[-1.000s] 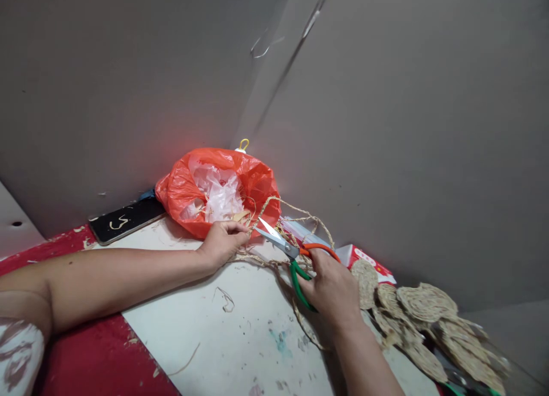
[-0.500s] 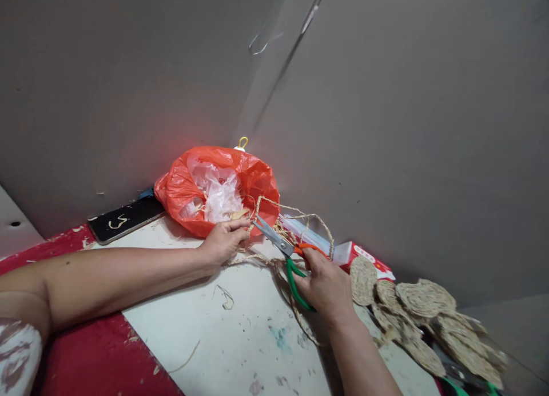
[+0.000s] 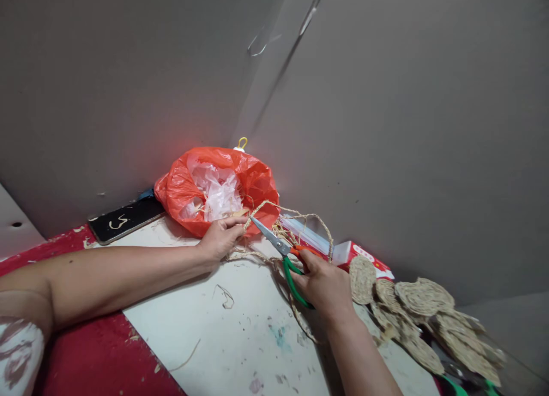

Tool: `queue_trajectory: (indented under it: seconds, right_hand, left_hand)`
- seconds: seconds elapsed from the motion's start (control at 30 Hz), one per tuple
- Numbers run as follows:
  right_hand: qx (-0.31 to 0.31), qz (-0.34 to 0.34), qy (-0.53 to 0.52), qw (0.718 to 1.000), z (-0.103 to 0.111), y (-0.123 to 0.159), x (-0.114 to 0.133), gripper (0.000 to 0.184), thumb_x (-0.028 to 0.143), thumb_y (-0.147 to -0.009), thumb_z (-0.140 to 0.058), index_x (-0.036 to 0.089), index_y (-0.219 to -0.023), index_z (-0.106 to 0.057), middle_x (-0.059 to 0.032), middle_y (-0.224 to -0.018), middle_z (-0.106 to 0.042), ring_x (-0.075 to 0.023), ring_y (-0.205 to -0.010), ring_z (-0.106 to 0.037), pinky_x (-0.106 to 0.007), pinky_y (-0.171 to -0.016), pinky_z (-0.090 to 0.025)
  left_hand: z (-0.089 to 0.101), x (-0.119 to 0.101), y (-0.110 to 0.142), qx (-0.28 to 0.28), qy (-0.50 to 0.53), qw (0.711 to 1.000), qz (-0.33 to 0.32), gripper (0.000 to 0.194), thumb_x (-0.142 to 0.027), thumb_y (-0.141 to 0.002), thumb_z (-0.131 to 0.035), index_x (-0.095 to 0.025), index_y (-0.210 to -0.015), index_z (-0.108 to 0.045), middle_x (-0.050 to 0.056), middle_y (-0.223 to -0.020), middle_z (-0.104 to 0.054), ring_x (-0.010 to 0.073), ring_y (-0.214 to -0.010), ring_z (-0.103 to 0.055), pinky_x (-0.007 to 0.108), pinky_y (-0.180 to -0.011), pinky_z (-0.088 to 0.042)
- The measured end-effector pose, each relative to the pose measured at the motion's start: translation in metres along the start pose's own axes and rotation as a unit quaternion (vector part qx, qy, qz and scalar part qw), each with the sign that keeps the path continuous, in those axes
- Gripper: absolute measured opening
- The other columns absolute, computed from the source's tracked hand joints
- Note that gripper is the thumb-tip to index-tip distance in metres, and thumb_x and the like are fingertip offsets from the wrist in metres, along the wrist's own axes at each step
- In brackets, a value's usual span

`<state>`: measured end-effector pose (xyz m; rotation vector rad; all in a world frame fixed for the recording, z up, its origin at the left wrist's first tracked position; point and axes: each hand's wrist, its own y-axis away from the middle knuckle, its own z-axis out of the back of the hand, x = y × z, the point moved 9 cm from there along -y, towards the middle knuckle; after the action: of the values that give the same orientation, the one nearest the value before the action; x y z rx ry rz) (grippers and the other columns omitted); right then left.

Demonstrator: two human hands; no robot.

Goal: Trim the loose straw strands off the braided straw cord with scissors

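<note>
My left hand (image 3: 222, 239) pinches a braided straw cord (image 3: 295, 214) at the front rim of a red plastic bag (image 3: 178, 196). From my fingers the cord rises and loops over to the right. My right hand (image 3: 323, 282) grips scissors (image 3: 274, 239) with one green and one orange handle. Their blades look nearly closed, and the tips point at the cord just beside my left fingertips. Whether the blades touch the cord I cannot tell. More cord runs across the white board (image 3: 240, 333) below my hands.
Crumpled clear plastic (image 3: 221, 193) lies inside the bag. A black phone (image 3: 132, 218) with a straw scrap rests at left. Behind my right hand is a red and white packet (image 3: 364, 256). Several coiled straw pieces (image 3: 424, 298) are heaped at right. Grey walls (image 3: 407, 127) close the back.
The scissor blades have closed from a wider gap and their tips sit slightly lower left. The cord beside my left fingers now slants instead of standing upright.
</note>
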<state>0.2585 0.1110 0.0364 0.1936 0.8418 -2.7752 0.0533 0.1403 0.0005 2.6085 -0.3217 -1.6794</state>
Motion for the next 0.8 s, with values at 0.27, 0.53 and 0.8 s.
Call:
queue_trajectory:
  seconds: [0.27, 0.53, 0.8]
  right_hand:
    - [0.005, -0.062, -0.047, 0.997, -0.009, 0.002, -0.011, 0.039, 0.06, -0.075, -0.052, 0.025, -0.079, -0.069, -0.0008, -0.053, -0.063, -0.0167, -0.048, -0.056, -0.026, -0.049, -0.027]
    - [0.05, -0.038, -0.064, 0.996, -0.015, 0.002, -0.006, 0.033, 0.054, -0.076, -0.053, 0.024, -0.083, -0.065, 0.0005, -0.055, -0.063, -0.0183, -0.051, -0.06, -0.025, -0.048, -0.029]
    - [0.034, 0.021, -0.052, 0.998, -0.007, -0.001, 0.004, 0.035, 0.049, -0.08, -0.05, 0.021, -0.099, -0.06, -0.0018, -0.063, -0.065, -0.0202, -0.059, -0.061, -0.027, -0.051, -0.029]
  left_hand:
    - [0.0, 0.004, -0.006, 0.004, -0.017, 1.0, -0.006, 0.042, -0.022, -0.072, -0.062, -0.011, -0.113, -0.063, -0.01, -0.045, -0.034, 0.0025, -0.035, -0.024, 0.019, -0.039, -0.019]
    - [0.002, -0.001, -0.005, -0.009, -0.033, 0.999, -0.028, 0.039, -0.021, -0.07, -0.061, -0.011, -0.107, -0.067, -0.01, -0.042, -0.037, 0.0041, -0.036, -0.029, 0.02, -0.041, -0.022]
    - [0.003, 0.0, -0.006, -0.008, -0.047, 0.998, -0.041, 0.012, -0.023, -0.071, -0.062, -0.014, -0.078, -0.062, -0.009, -0.04, -0.039, 0.0042, -0.033, -0.032, 0.019, -0.039, -0.022]
